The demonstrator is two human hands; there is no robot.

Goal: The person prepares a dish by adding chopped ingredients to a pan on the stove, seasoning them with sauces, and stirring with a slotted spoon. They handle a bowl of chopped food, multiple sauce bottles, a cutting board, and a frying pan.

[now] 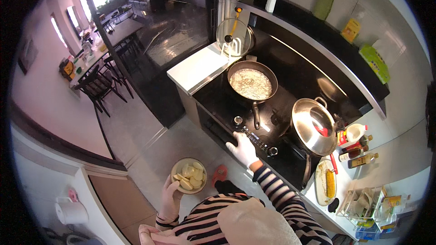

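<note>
My left hand [172, 192], in a white glove, grips the side of a round bowl [174, 166]. Pale yellow slices [190, 176], apparently potato, fill the bowl. My right hand [244, 150], also gloved, is over the front edge of the black cooktop [223, 115], thumb and fingers apart and nothing held. It is beside the printed control panel, just below the left knob [238, 120]; whether it touches the surface I cannot tell. A frying pan [257, 115] on the left burner contains bubbling liquid [251, 84], its handle pointing towards me.
A lidded wok [313, 127] occupies the right burner, its handle reaching the front edge. Right of it are several bottles [361, 160], a plate [320, 180] with corn [330, 183], and a wire rack [361, 204]. A glass lid [233, 37] stands in a holder on the white counter [197, 71].
</note>
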